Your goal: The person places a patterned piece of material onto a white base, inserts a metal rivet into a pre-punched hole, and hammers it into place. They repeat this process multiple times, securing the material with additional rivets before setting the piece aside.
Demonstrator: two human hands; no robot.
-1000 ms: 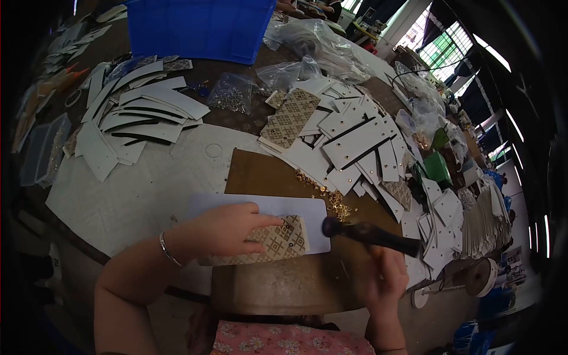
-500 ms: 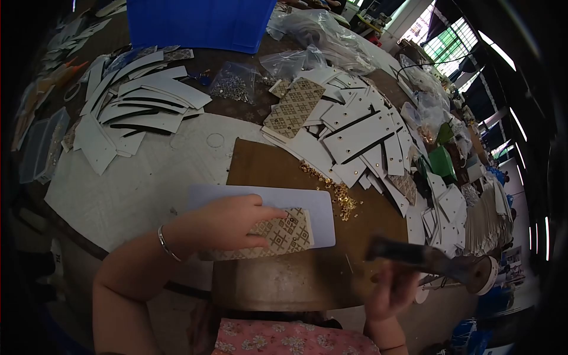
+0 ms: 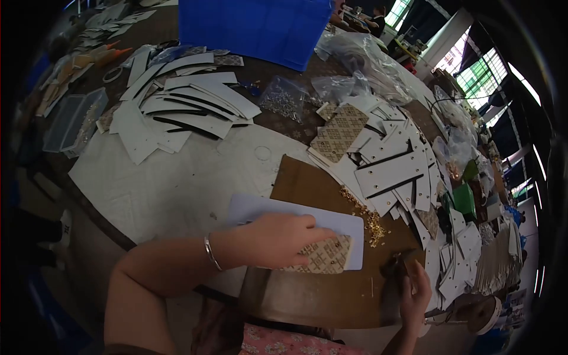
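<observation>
My left hand, a metal bangle at its wrist, grips the patterned piece, thumb and index finger over its surface. That piece lies partly over a pale lavender panel. At the lower right, my right hand holds a dark tool that looks like a hammer; motion blurs it and its lower part is hard to make out. Small gold fittings lie heaped beyond the panel's right end.
White strips are piled at the back left, near a clear box. More white pieces with studs lie at right. Behind them are a blue bin, a bag of metal parts and a green box.
The view has shifted, so the table appears further right and lower. The dark tool, held out sideways before, now appears more upright and nearer the brown board.
</observation>
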